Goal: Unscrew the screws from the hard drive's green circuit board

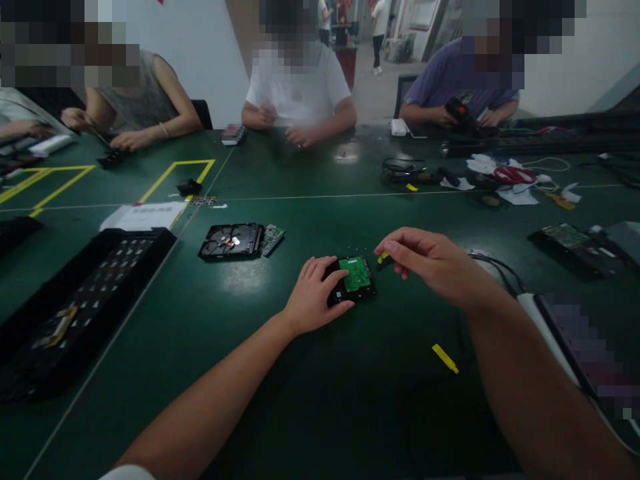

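My left hand point(315, 293) spans a hard drive that lies on the green table, with its fingers over the far and left side and the thumb at the near edge. The drive's green circuit board point(356, 273) faces up, and the hand covers its left part. Just right of the drive, my right hand point(425, 260) is closed in a pinch on a small black-and-yellow piece point(383, 257), too small to name surely. That piece is close to the drive's right end; whether they touch I cannot tell.
Another hard drive point(233, 241) lies beside a loose circuit board point(273, 239). A long black tray point(75, 313) is at left, a yellow tag point(445, 358) near my right forearm. At right are a board-topped device point(575, 247) and a screen point(590, 353). Co-workers sit opposite.
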The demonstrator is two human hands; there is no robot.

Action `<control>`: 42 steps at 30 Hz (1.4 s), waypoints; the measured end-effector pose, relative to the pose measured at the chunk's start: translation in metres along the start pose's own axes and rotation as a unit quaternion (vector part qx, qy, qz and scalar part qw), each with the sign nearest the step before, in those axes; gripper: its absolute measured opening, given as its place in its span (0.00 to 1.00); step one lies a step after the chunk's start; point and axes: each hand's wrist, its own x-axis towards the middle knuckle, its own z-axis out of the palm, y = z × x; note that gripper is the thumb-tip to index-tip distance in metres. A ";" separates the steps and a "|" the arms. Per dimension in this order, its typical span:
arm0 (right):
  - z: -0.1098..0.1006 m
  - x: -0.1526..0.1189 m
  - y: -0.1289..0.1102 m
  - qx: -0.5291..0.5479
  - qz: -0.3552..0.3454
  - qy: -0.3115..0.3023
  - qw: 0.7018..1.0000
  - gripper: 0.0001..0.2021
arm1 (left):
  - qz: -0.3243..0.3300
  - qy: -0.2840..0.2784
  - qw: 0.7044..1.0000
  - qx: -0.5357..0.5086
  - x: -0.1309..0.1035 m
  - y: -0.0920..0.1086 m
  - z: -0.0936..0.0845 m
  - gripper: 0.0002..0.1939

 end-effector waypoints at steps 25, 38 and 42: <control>0.001 0.002 -0.002 0.030 0.042 0.053 0.997 0.21 | -0.002 0.001 1.000 -0.008 0.001 0.002 -0.001 0.33; 0.000 -0.002 -0.004 0.014 -0.007 0.002 1.000 0.15 | -0.006 0.003 1.000 -0.018 0.000 0.001 0.000 0.33; 0.000 -0.002 -0.004 0.016 0.013 0.015 1.000 0.17 | -0.001 0.000 1.000 -0.010 0.001 0.002 -0.001 0.33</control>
